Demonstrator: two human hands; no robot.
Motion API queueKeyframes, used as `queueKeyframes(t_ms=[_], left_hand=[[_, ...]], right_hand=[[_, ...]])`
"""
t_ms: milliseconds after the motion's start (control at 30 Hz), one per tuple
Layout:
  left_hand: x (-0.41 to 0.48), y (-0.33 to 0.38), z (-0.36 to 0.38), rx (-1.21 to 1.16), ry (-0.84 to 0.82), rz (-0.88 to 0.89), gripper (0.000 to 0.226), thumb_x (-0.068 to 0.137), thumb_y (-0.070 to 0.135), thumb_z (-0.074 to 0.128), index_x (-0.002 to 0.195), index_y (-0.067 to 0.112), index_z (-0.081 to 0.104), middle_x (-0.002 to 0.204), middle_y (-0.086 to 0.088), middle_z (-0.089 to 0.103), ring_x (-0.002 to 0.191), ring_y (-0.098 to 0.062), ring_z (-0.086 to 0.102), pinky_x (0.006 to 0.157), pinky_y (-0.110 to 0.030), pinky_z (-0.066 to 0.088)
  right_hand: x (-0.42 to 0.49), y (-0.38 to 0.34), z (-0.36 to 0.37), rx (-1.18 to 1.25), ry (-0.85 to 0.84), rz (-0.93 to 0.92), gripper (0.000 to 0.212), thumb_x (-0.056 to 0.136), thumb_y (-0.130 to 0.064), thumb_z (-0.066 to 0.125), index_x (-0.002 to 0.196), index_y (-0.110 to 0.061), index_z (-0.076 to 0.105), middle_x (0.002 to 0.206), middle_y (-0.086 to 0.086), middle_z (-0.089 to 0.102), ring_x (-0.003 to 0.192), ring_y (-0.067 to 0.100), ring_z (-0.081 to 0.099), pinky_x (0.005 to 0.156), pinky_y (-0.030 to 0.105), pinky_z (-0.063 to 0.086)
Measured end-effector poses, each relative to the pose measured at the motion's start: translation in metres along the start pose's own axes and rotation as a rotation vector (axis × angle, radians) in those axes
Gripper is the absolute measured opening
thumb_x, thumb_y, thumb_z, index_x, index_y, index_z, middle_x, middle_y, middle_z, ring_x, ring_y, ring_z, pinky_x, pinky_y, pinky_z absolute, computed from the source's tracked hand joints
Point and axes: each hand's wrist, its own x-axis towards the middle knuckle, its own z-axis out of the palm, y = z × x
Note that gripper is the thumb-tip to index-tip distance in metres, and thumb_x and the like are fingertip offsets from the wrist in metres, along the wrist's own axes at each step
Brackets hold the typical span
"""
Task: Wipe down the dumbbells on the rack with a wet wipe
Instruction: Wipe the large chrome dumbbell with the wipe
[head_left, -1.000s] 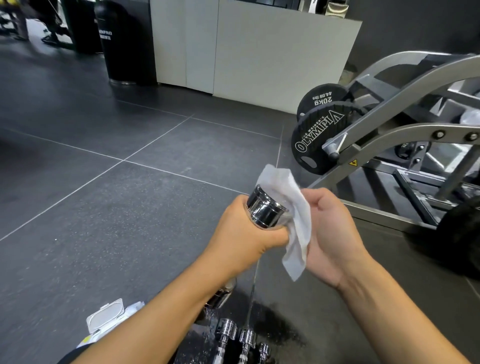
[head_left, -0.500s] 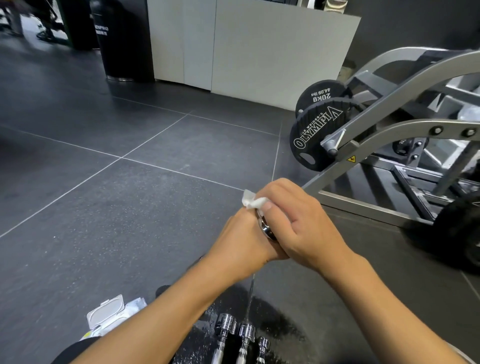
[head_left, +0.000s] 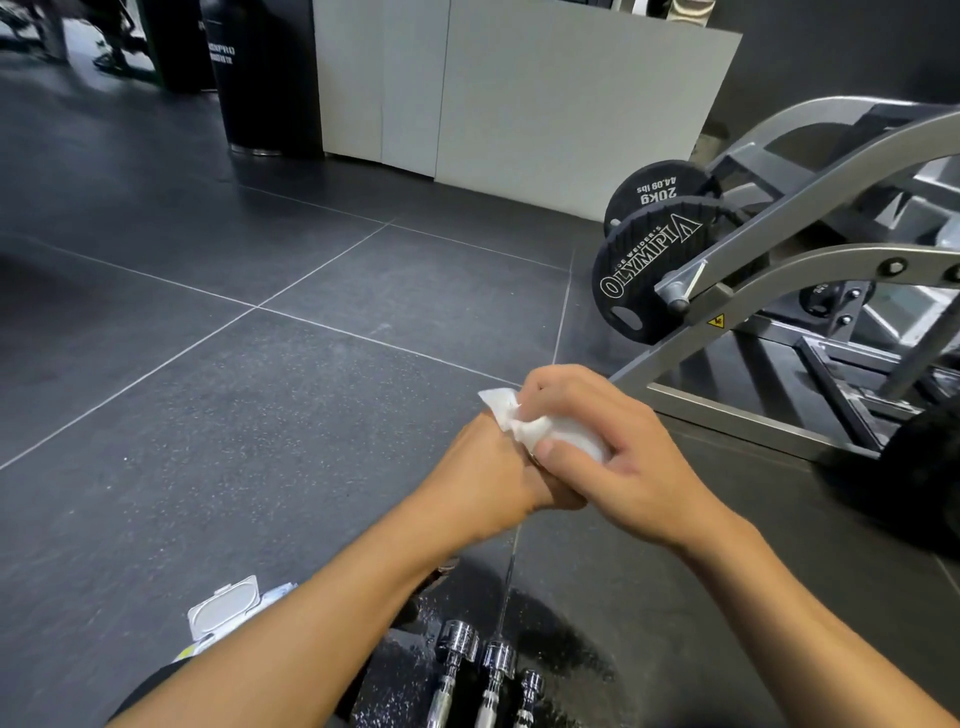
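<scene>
My left hand (head_left: 488, 467) grips a chrome dumbbell held upright in front of me; the hands hide almost all of it. My right hand (head_left: 608, 452) is curled over the dumbbell's top end with a white wet wipe (head_left: 540, 428) pressed around it. A corner of the wipe sticks out to the left above my left hand. Three more chrome dumbbells (head_left: 493, 670) stand side by side at the bottom edge, below my arms.
An open pack of wet wipes (head_left: 223, 610) lies on the dark tiled floor at lower left. A grey weight machine (head_left: 810, 249) with black 20 kg plates (head_left: 644, 265) stands to the right. A white counter and a black bin stand at the back.
My right hand has closed over the top of the dumbbell, wrapping the wipe around the end that was bare a second ago. The left hand keeps its grip.
</scene>
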Motion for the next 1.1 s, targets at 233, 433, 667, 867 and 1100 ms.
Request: queueKeyframes(t_ms=[233, 433, 667, 867, 1100], left_hand=[[-0.007, 0.011, -0.008, -0.275, -0.082, 0.095, 0.042, 0.078, -0.007, 0.082, 0.107, 0.021, 0.07, 0.099, 0.001, 0.073, 0.091, -0.009, 0.07, 0.079, -0.03, 0.056], [0.002, 0.015, 0.002, -0.157, 0.017, 0.182, 0.037, 0.074, -0.016, 0.073, 0.102, 0.004, 0.061, 0.085, -0.012, 0.063, 0.082, -0.008, 0.06, 0.073, -0.032, 0.054], [-0.009, 0.01, 0.012, 0.15, 0.066, -0.114, 0.076, 0.062, 0.042, 0.085, 0.123, 0.041, 0.04, 0.099, 0.007, 0.071, 0.089, -0.014, 0.069, 0.072, -0.038, 0.06], [-0.007, 0.005, 0.013, 0.082, 0.053, -0.129, 0.073, 0.059, 0.038, 0.089, 0.118, 0.035, 0.046, 0.101, 0.006, 0.07, 0.091, -0.012, 0.07, 0.07, -0.042, 0.061], [-0.003, 0.003, 0.01, -0.103, -0.005, 0.075, 0.05, 0.064, 0.002, 0.086, 0.104, 0.018, 0.06, 0.093, 0.008, 0.065, 0.084, -0.005, 0.063, 0.076, -0.033, 0.057]], right_hand=[[0.002, -0.01, -0.023, 0.503, 0.018, 0.142, 0.022, 0.093, -0.023, 0.065, 0.079, -0.01, 0.075, 0.112, 0.008, 0.071, 0.12, 0.031, 0.063, 0.102, 0.04, 0.048], [-0.006, -0.012, -0.037, 0.174, -0.028, 0.074, 0.028, 0.09, -0.016, 0.077, 0.118, -0.013, 0.072, 0.137, 0.0, 0.064, 0.136, 0.024, 0.055, 0.111, 0.031, 0.042], [0.009, -0.041, -0.016, -0.241, -0.026, 0.639, 0.02, 0.094, -0.051, 0.051, 0.096, -0.033, 0.06, 0.096, -0.008, 0.063, 0.091, 0.007, 0.058, 0.071, 0.031, 0.042], [0.014, -0.032, -0.019, -0.223, -0.106, 0.643, 0.028, 0.099, -0.048, 0.045, 0.094, -0.026, 0.061, 0.095, -0.004, 0.065, 0.092, 0.016, 0.06, 0.074, 0.037, 0.046], [-0.01, -0.007, -0.04, -0.073, -0.204, 0.007, 0.031, 0.098, -0.033, 0.068, 0.124, -0.017, 0.064, 0.128, -0.005, 0.058, 0.121, 0.018, 0.059, 0.101, 0.028, 0.045]])
